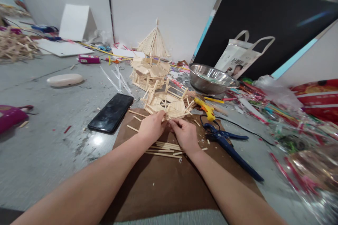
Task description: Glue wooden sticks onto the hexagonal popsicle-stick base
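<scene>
By the stick frame (pixel 178 106): left hand (pixel 151 126), right hand (pixel 186 134); fingers bunched, hold unclear
Frame edge: likely fitting; next calls for steadiness

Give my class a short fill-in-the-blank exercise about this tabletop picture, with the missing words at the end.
1. In the picture, the black rectangular phone lies to the ____ (left/right) of the flat brown sheet.
2. The pointed-roof tower of pale wooden sticks is ____ (taller/shorter) than the low open frame of pale wooden sticks.
3. The left hand and right hand are at the frame's ____ (near/far) edge.
4. The white printed bag shows ____ (number) loop handles.

Missing words: left; taller; near; two.
</scene>
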`<state>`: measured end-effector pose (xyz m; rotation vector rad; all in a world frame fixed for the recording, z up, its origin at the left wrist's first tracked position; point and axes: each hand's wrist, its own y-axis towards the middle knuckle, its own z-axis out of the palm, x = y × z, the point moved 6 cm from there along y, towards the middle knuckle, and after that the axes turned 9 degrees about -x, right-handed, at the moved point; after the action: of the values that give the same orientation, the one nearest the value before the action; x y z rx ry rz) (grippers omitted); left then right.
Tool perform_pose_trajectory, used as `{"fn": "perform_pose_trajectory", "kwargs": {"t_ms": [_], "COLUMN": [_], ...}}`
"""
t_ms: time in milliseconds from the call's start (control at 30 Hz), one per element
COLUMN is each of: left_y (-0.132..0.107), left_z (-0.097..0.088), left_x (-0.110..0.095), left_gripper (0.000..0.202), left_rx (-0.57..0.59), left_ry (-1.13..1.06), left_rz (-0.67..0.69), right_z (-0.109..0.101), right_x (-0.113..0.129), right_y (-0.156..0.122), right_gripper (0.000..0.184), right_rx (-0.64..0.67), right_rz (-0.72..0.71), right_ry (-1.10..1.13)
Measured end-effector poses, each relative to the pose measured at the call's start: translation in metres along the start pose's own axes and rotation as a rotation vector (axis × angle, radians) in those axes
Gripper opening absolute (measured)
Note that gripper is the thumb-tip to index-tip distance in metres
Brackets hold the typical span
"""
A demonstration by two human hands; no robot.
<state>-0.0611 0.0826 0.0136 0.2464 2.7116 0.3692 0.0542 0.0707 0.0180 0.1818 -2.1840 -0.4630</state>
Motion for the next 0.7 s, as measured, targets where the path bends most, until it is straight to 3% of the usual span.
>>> {"fn": "perform_pose_trajectory", "kwargs": {"t_ms": [700], "left_y": [-0.0012], "left_z": [0.0007], "left_x": [0.0014], "left_gripper": [0.024], "left_rx": [-0.021], "left_ry": [-0.010], "left_rz": [0.004], "right_z": [-0.0012], "right_x": [0.0015], "right_y": [-0.0005], "right_gripper": [0.025], "right_rx": [-0.008], "right_rz": [0.005], "right_ry": [-0.034]}}
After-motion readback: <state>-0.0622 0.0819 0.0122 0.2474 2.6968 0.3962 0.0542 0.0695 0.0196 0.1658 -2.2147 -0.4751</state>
